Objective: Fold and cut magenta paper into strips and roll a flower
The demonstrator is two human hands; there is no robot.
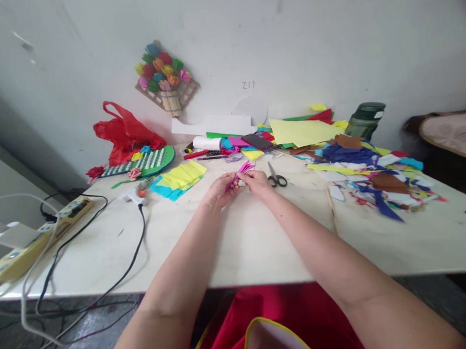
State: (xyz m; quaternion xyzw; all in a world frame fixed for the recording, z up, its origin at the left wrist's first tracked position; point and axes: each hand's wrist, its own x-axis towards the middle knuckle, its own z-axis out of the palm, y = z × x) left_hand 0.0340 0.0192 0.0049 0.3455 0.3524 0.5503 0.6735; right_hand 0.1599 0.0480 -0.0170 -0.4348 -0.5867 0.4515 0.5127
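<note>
Between my two hands, over the middle of the white table (252, 249), is a piece of magenta paper (246, 167) with narrow strips fanning out at its upper end. My left hand (221, 188) is closed round its lower part. The fingers of my right hand (256, 181) pinch it from the other side. Black-handled scissors (277, 181) lie just right of my right hand. Yellow paper sheets (183, 175) rest on blue sheets (171, 193) left of my left hand.
A glue gun (137, 194) with a black cable and a power strip (35, 241) are at the left. Paper scraps (390, 181) and a green bottle (364, 121) stand right. A red bag (121, 131) sits back left. A thin stick (331, 209) lies right of centre.
</note>
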